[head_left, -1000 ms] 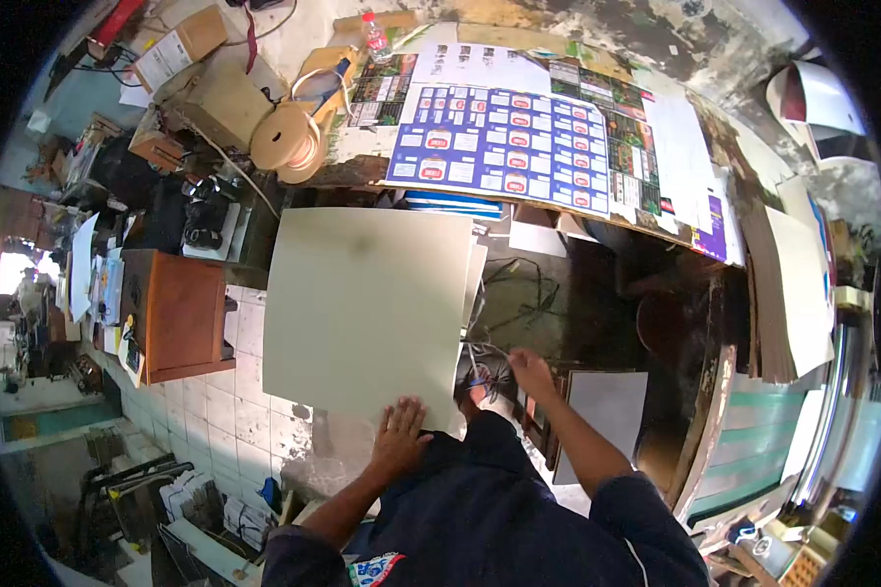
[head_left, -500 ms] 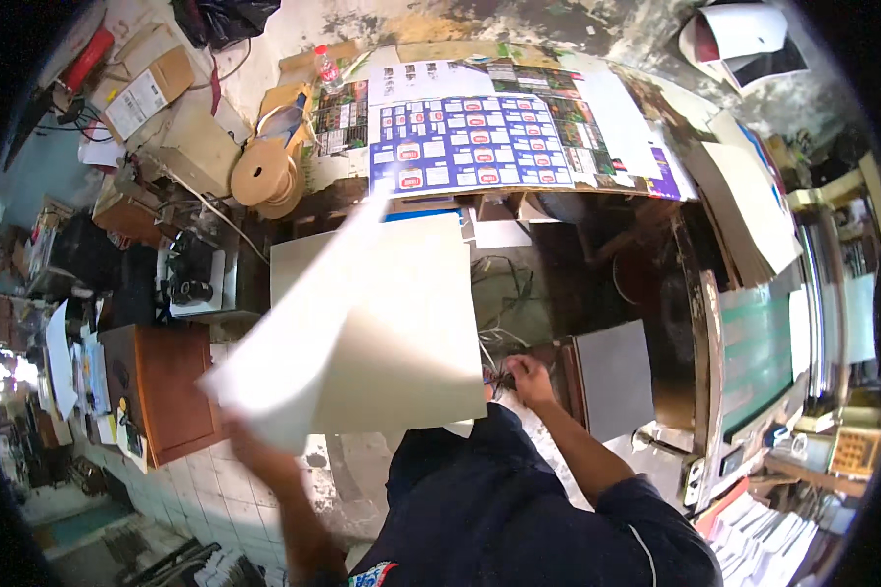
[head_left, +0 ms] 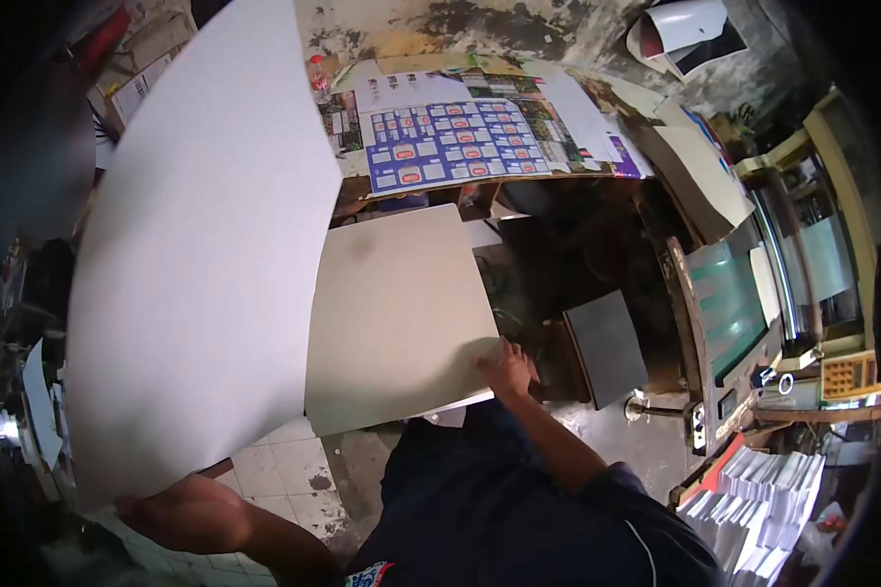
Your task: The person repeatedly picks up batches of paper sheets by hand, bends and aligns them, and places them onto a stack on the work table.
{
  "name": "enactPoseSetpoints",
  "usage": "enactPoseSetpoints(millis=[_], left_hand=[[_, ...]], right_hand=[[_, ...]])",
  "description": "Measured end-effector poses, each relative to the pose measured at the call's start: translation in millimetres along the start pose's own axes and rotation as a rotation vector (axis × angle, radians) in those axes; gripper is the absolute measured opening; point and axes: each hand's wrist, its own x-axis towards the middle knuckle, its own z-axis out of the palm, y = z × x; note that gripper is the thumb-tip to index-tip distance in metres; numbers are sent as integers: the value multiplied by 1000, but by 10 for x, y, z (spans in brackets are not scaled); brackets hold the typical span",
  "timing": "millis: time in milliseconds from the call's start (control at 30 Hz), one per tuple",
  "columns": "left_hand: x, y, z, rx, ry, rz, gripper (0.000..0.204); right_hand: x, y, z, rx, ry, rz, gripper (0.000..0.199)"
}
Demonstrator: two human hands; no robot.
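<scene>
My left hand (head_left: 191, 511) is closed on the lower edge of a large white paper sheet (head_left: 206, 235), which stands up bent across the left of the view. To its right lies a stack of cream sheets (head_left: 401, 303), its left side covered by the raised sheet. At the near right corner of that stack, my right hand (head_left: 508, 370) rests with fingers apart, touching the edge. Whether other sheets cling to the raised one cannot be seen.
Beyond the stack is a worktable with a blue printed sheet (head_left: 460, 147) and a small bottle (head_left: 318, 78). A grey-topped box (head_left: 607, 349) stands right of my right hand. Farther right are a green-topped bench (head_left: 726, 313) and piled paper bundles (head_left: 754, 504).
The white sheet has swung up and left and now hides much of that side. My left hand moved left and nearer. My right hand came from beside the stack onto its edge.
</scene>
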Motion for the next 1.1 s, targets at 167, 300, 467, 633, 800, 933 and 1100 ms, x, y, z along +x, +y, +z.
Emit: enactPoseSetpoints(millis=[167, 300, 467, 633, 800, 933, 1100], left_hand=[[-1144, -289, -33, -308, -414, 203, 22], [-1860, -166, 219, -536, -1077, 346, 10], [-2587, -607, 218, -586, -1254, 366, 9], [-2920, -910, 148, -590, -1360, 545, 10], [-3080, -787, 104, -587, -1447, 746, 18], [-3013, -430, 108, -333, -1294, 762, 26], [-2550, 161, 342, -379, -1107, 222, 23]], right_hand=[[-116, -56, -55, -87, 194, -84, 75], [-106, -278, -463, 123, 54, -33, 58], [-329, -575, -998, 704, -210, -165, 34], [-355, -282, -534, 1150, -483, 509, 34], [-431, -41, -264, 1034, -512, 168, 39], [-449, -331, -792, 1001, -462, -57, 39], [-124, -396, -1595, 1454, -776, -79, 57]])
